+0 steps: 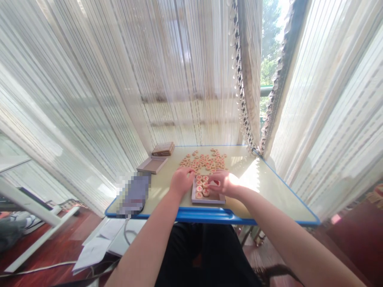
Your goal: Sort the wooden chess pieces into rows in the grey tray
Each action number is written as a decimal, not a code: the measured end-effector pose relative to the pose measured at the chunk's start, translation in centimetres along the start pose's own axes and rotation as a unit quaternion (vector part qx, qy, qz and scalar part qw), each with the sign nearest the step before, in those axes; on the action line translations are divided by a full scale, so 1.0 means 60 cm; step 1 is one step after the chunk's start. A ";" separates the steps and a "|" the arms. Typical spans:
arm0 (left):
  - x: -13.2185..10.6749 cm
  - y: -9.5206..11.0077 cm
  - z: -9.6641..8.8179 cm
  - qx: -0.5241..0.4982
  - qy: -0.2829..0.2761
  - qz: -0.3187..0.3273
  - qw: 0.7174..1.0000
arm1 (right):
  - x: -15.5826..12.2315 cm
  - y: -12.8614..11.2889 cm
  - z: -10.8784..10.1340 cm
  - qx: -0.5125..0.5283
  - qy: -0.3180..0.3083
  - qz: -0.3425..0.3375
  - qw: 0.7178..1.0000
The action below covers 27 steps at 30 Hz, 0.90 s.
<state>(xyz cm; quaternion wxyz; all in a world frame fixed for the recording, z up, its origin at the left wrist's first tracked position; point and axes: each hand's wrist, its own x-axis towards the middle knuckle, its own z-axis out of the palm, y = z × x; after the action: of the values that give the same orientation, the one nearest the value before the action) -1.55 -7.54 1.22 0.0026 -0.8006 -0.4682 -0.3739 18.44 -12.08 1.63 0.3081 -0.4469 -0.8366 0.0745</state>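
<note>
A shallow open box (215, 200) sits near the front edge of the table. Along its left side, round wooden xiangqi pieces (199, 189) with red characters lie in two columns. My right hand (223, 182) reaches over the box from the right, fingertips closed on a xiangqi piece (205, 184) in the second column. At the box's upper left corner is my left hand (182, 179), its fingers curled together. Whatever lies under those fingertips is hidden. Beyond both hands, many loose xiangqi pieces (206, 160) are scattered across the table.
The pale table (269, 195) has a raised blue front edge (206, 214). At its left stand an empty box lid or tray (152, 164), a folded brown box (163, 148) and a blurred dark flat object (136, 195) with a cable. Curtains (191, 79) hang behind.
</note>
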 end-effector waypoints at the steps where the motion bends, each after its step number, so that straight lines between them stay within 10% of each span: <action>1: 0.000 0.000 0.000 0.001 0.000 0.000 1.000 | 0.001 0.001 0.000 -0.002 0.012 -0.002 1.000; 27: 0.002 -0.002 0.004 0.009 -0.013 -0.024 1.000 | 0.002 0.037 -0.019 -0.085 0.113 0.048 0.989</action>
<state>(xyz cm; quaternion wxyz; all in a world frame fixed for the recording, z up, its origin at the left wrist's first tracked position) -1.47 -7.29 1.10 -0.0048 -0.7938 -0.4907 -0.3594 20.63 -10.86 1.72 0.3578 -0.5169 -0.7769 -0.0336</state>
